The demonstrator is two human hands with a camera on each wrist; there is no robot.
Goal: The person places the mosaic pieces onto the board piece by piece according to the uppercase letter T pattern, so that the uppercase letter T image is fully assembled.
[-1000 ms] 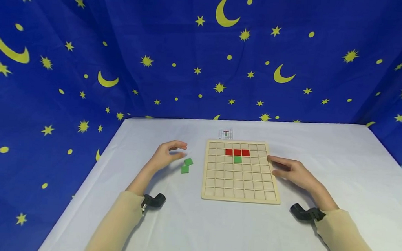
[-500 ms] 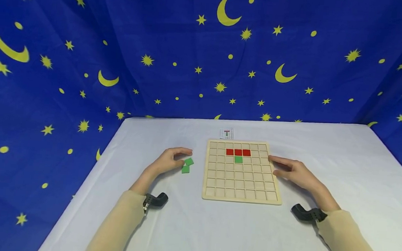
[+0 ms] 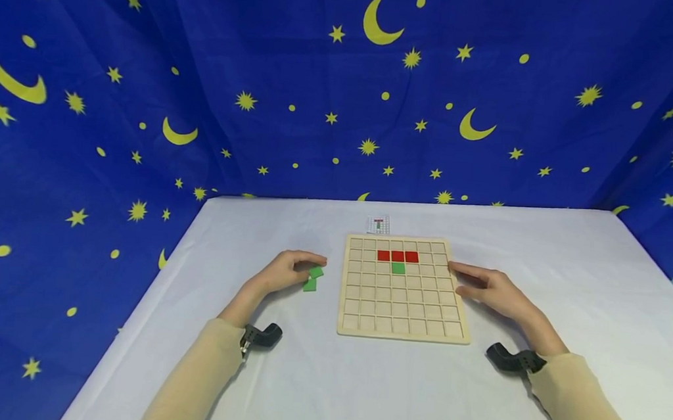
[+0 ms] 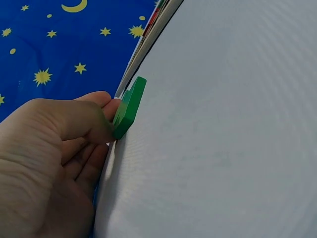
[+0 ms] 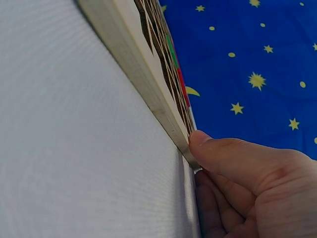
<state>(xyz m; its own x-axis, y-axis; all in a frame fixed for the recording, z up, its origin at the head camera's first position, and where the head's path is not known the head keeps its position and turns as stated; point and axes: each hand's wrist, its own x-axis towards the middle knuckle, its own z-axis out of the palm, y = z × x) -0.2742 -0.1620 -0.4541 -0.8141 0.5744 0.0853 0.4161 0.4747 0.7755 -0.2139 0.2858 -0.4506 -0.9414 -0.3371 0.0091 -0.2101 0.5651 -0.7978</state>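
Note:
A wooden grid board [image 3: 401,320] lies on the white table. Three red tiles [image 3: 397,256] sit in a row in its second line, with one green tile [image 3: 398,267] under the middle one. Left of the board lie two loose green tiles. My left hand [image 3: 314,267] has its thumb and fingertip on the upper green tile [image 3: 316,272]; in the left wrist view they pinch the tile [image 4: 130,106] at its near end. The second loose tile [image 3: 309,286] lies just below. My right hand [image 3: 456,277] rests against the board's right edge, its thumb [image 5: 218,148] pressed on the rim [image 5: 148,84].
A small pattern card [image 3: 378,224] lies just behind the board. A blue cloth with yellow stars and moons [image 3: 346,85] hangs behind and beside the table. The table edge [image 3: 145,300] runs down the left.
My left hand has moved right and lowered onto the upper loose green tile, its fingers closing on it. The right hand and the board have stayed in place.

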